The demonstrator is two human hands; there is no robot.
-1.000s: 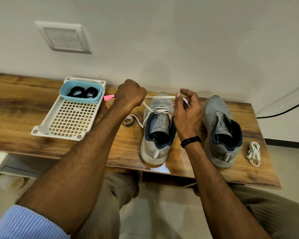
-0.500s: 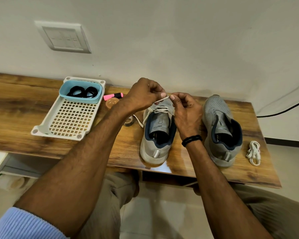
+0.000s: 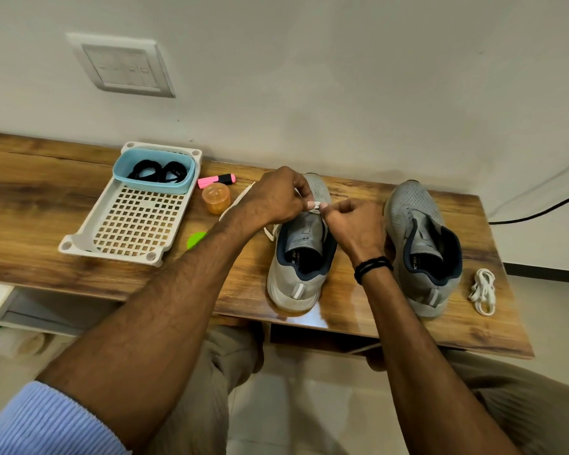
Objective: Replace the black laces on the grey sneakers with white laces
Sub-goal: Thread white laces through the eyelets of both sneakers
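Left hand [image 3: 273, 198]: over the toe end of the centre sneaker [image 3: 294, 284], knuckles up; its grip is closed, thumb and fingertips pinching the white lace [image 3: 314, 207].
Right hand [image 3: 355, 224]: just beside the left, fingers curled; its grip pinches the same lace from the other side, so the two sets of fingertips almost meet. A black wristband [image 3: 372, 267] circles the wrist.
White lace: held at the lowest eyelets of the centre sneaker. Loose lengths trail out past the left hand onto the bench [image 3: 30, 198].
Centre sneaker: grey with a navy collar, upright on the bench, heel toward the person and toe toward the wall.
Outer sneaker [image 3: 418, 208]: upright to the right of the first one, apart from it, tongue exposed.
Spare white lace [image 3: 483, 291]: a bundled coil on the bench, near the outer sneaker's heel.
Black laces [image 3: 158, 171]: coiled inside a blue tub [image 3: 155, 188], which sits at the far end of a white perforated tray [image 3: 79, 247].
Beside the tray: a pink highlighter [image 3: 216, 180], an orange cap [image 3: 216, 198] and a green disc [image 3: 196, 239].
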